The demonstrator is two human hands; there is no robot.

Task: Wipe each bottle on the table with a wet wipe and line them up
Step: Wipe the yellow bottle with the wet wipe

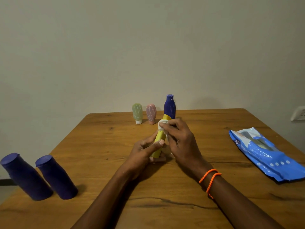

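Standing at the table's (102,162) near left corner are two dark blue bottles (39,177), upright and just beside each other, leaning in this wide view. Farther back, near the far edge, a green bottle (137,113), a pink bottle (151,114) and a tall blue bottle (169,106) are standing in a row, the first two resting cap-down and showing pale scribbled marks (whether these have been wiped yet, I cannot tell).

At centre, the left hand (145,151) is gripping the lower end of a yellow bottle (159,142), thumb pressed across its front and fingers curled behind. The bottle is tilting, its long axis running from that hand up and away toward the back row. The right hand (178,138) is pinching a white wet wipe (162,124) against the bottle's upper end, with wipe hanging down its right side.

The wiping seems to be under way, and the relation that matters is this: the bottle's uncovered length is lying below and toward the person from the wipe, so the right hand would be stroking down along the axis while the left is steadying.

Lying at the right edge is a blue wipes packet (264,154), well apart from both hands.
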